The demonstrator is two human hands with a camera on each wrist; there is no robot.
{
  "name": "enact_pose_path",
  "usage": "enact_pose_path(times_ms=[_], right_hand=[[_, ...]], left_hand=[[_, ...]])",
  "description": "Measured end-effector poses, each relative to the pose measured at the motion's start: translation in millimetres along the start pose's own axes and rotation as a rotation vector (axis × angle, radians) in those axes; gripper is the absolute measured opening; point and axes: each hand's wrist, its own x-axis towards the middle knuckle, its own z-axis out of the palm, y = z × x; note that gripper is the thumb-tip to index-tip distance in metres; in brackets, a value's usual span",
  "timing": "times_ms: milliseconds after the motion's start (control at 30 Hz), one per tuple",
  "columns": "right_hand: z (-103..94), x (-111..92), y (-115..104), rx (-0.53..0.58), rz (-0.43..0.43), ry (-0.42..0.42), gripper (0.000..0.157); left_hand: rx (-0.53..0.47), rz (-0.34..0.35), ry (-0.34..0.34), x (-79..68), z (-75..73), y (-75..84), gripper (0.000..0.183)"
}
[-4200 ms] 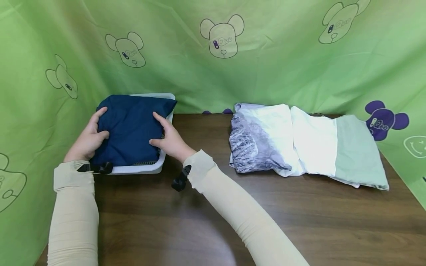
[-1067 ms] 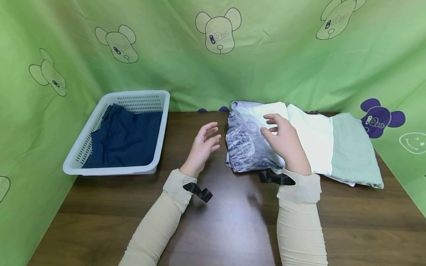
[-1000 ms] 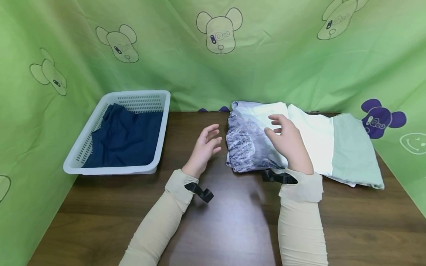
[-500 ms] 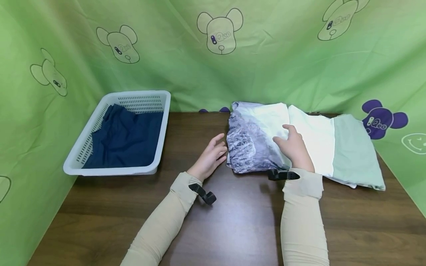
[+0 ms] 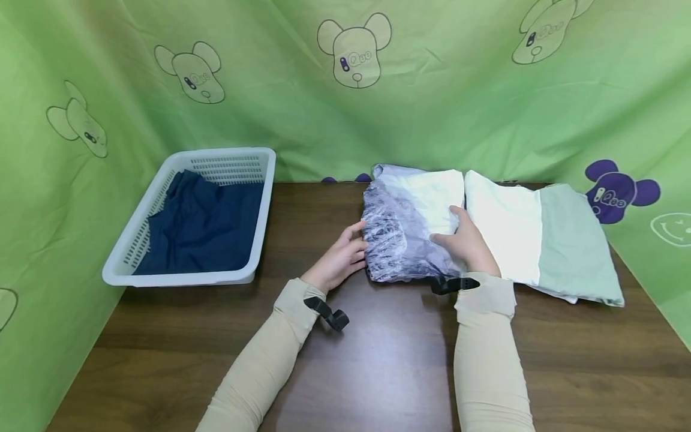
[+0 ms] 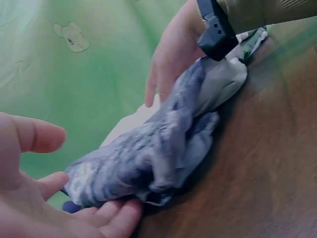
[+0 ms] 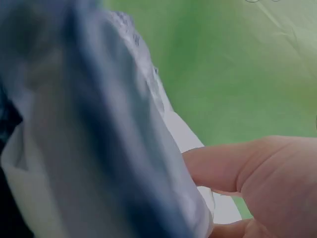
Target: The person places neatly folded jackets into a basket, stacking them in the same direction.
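A folded grey-and-white garment (image 5: pixel 402 222) with a streaky dark print lies on the wooden table. My left hand (image 5: pixel 337 261) is at its left edge; in the left wrist view the lower fingers (image 6: pixel 121 218) reach under the cloth while the thumb stays raised off it. My right hand (image 5: pixel 469 243) grips the garment's right side, thumb on top and the other fingers down along the edge. In the right wrist view the thumb (image 7: pixel 218 166) presses against the folded cloth, with the fingers mostly hidden behind it.
Right beside it lies a folded white and pale green garment (image 5: pixel 572 240). At the left stands a white plastic basket (image 5: pixel 189 278) with a navy garment (image 5: pixel 210 231) inside. A green printed curtain (image 5: pixel 270 90) rises behind and at both sides of the table (image 5: pixel 378 372).
Both hands left the navy garment, which now lies down in the basket, and came over to the grey-and-white garment. That garment has shifted slightly left, widening the gap to its neighbour.
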Motion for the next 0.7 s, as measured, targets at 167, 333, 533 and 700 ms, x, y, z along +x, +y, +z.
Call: enact_pose_path(times_ms=[167, 333, 533, 700], right_hand=[[3.8, 1.8, -4.0, -0.054, -0.046, -0.028, 0.098], [8.9, 1.1, -11.1, -0.146, -0.079, -0.027, 0.098], [13.1, 2.0, -15.5, -0.130, -0.101, -0.022, 0.097], [15.0, 1.1, -17.9, 0.024, -0.064, 0.006, 0.102]], left_hand=[[0.141, -0.005, 0.030, -2.4, -6.5, 7.5, 0.065], [0.228, 0.063, 0.083, -3.2, -15.8, 13.3, 0.064], [0.208, 0.070, 0.119, -3.1, -21.5, 16.6, 0.066], [0.246, 0.090, 0.123, -1.6, -22.5, 16.0, 0.070]])
